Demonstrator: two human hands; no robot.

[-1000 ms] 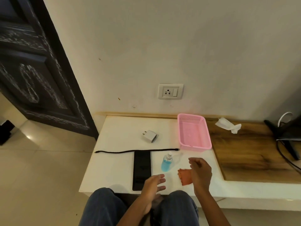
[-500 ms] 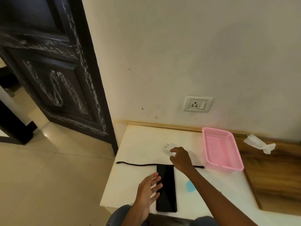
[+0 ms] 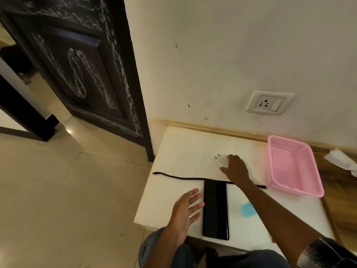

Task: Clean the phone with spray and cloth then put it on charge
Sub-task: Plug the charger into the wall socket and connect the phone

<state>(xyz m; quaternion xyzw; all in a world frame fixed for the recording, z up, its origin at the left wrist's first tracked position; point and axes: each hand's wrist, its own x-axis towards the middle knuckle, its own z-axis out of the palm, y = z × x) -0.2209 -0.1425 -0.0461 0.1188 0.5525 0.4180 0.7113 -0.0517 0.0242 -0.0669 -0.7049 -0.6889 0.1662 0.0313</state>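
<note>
My right hand [image 3: 234,168] reaches across the desk [image 3: 185,151] and grips the white charger plug [image 3: 222,160]. My left hand [image 3: 186,206] hovers with fingers spread beside the phone [image 3: 216,209], which lies flat.

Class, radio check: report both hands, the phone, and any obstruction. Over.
Right hand grips white charger plug. Left hand open beside phone. Phone flat on table, cable unplugged. Nothing blocks wall socket.
</note>
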